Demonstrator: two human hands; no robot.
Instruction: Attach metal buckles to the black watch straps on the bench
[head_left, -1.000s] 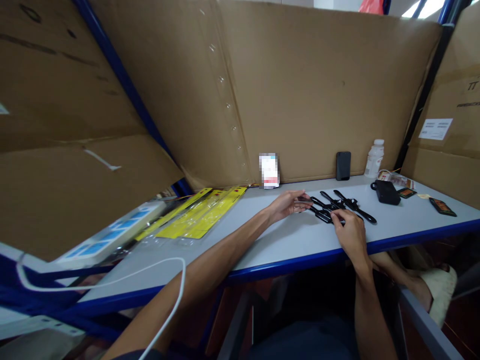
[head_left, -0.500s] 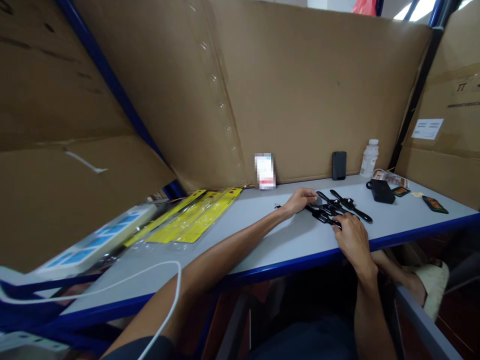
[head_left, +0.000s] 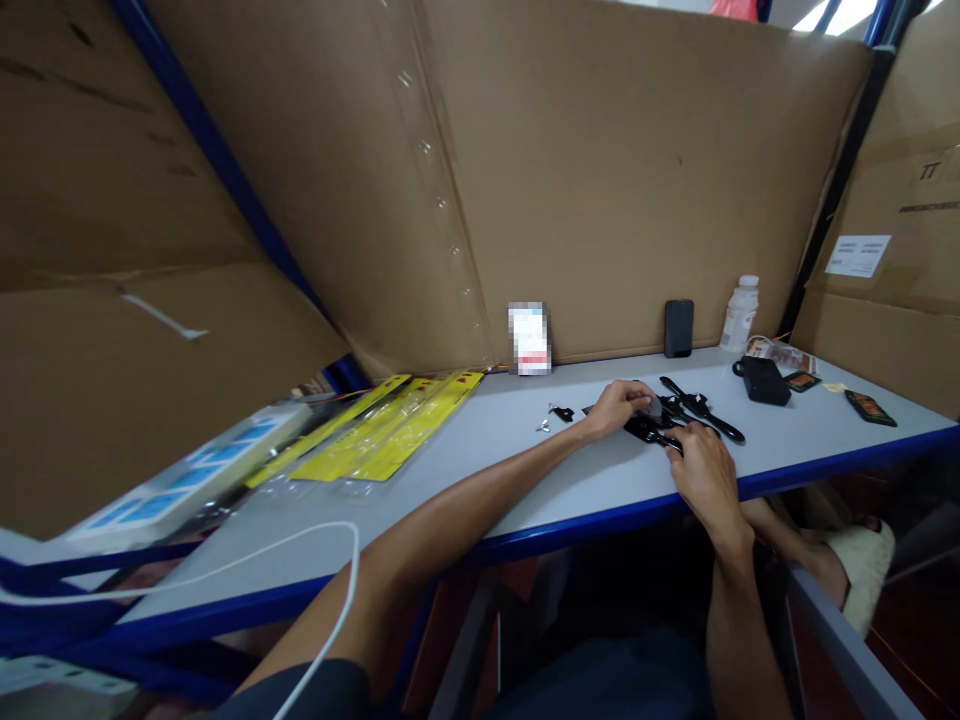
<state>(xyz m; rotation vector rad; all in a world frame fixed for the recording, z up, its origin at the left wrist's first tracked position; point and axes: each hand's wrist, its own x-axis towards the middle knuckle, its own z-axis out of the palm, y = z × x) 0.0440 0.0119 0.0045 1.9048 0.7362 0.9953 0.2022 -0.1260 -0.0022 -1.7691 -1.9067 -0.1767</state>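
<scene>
While the blue front edge (head_left: 555, 533) of the grey-white tabletop (head_left: 480, 430) is running close under the work, the R wrist is crossing it & the L forearm (head_left: 480, 502) is reaching in diagonally. Open surface is stretching btwn that forearm and the flat yellow-card packs w/ clear plastic (head_left: 420, 425) on the L side; a tall brown cardboard wall (head_left: 585, 200) is closing off the back.

L hand (head_left: 619, 407) is pinching a thin grey flat piece (head_left: 655, 407) over a long black metal-looking tool (head_left: 643, 432); R hand (head_left: 703, 465) is gripping that tool's near end, fingers curled. Tool is lying R of centre, partly hidden by fingers. More long black tools (head_left: 701, 405) are lying right behind, crowding the far side.

Small silver bits (head_left: 543, 426) & a small black part (head_left: 561, 412) are sitting just behind the L forearm. Farther R, a boxy black case (head_left: 765, 381) and a dark flat card (head_left: 870, 407) are taking up room; a clear white-capped bottle (head_left: 740, 318), black upright slab (head_left: 679, 328) and pixelated bright screen (head_left: 529, 340) are standing along the back. White cable (head_left: 355, 560) is looping across the L forearm.
</scene>
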